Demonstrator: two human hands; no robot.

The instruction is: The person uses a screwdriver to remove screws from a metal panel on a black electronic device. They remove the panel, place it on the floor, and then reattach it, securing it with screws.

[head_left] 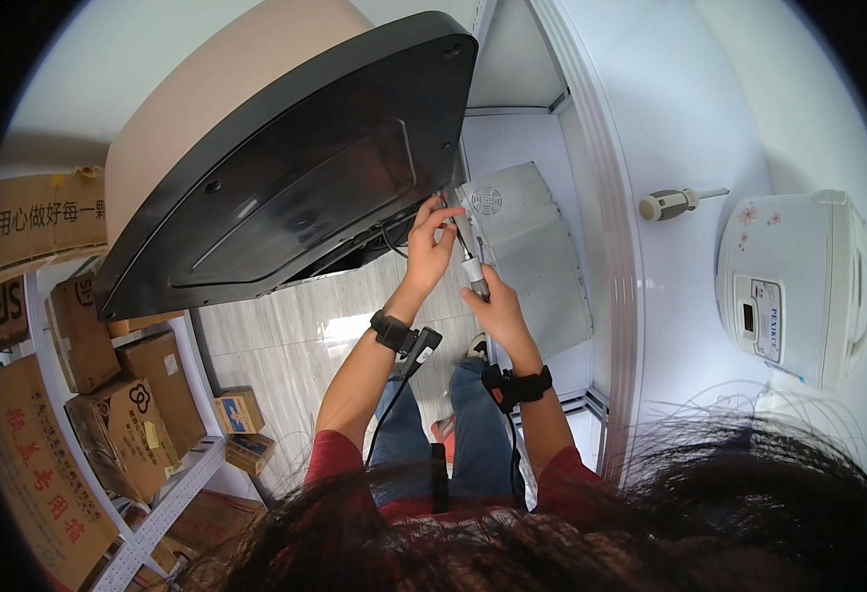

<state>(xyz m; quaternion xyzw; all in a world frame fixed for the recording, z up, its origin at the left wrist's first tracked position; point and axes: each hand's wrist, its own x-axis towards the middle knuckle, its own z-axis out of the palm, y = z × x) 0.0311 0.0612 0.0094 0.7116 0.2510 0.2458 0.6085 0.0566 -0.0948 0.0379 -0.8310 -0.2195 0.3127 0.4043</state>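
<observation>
My right hand (500, 311) is closed round the grey-and-white handle of a screwdriver (472, 268). Its thin shaft points up and away from me, toward the right end of a large black panel (305, 178) with a rounded rim. At that end my left hand (430, 247) has its fingers bent together beside the shaft's tip, close to the panel's edge. Whatever lies between those fingertips is too small to make out. Dark cables (374, 237) run along the panel's near edge, left of my left hand. Black bands with cables circle both wrists.
A grey metal box (542, 286) with a round vent is just right of my hands. On the white surface at right lie a second screwdriver (668, 204) and a white rice cooker (808, 291). Shelves (172, 474) at left hold several cardboard boxes (122, 434). Below is a tiled floor (265, 365).
</observation>
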